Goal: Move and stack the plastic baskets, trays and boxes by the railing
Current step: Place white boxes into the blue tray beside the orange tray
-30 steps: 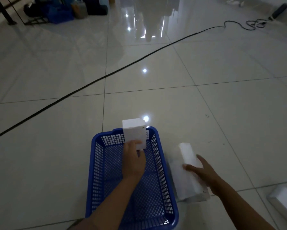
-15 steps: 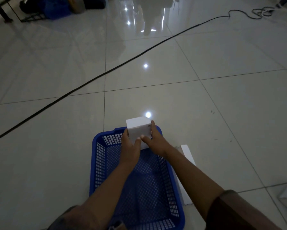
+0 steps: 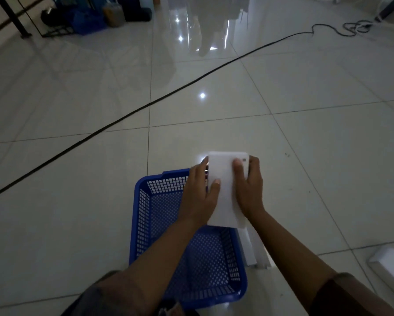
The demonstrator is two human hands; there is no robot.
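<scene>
head view:
box: white box (image 3: 227, 190), flat face toward the camera, held above the far right part of the basket; its far end reaches past the basket rim
left hand: left hand (image 3: 199, 195) grasps the box's left edge, thumb on the top face, fingers wrapped round the side
right hand: right hand (image 3: 250, 189) grasps the box's right edge, thumb on top, fingers curled round the side
basket: blue mesh basket (image 3: 146, 224) on the floor (image 3: 77, 201), open side up; the visible part of its inside holds nothing, the rest is hidden by arms and box
beside basket: white tray (image 3: 252, 252), just right of the basket, partly under the right forearm
far right: another white box (image 3: 390, 267) at the frame edge, well apart from the basket
cable: black cable (image 3: 123, 118) runs diagonally across the floor
railing: dark railing (image 3: 11, 14) top left, with blue containers (image 3: 88, 18) stacked next to it; contents too dim to tell
</scene>
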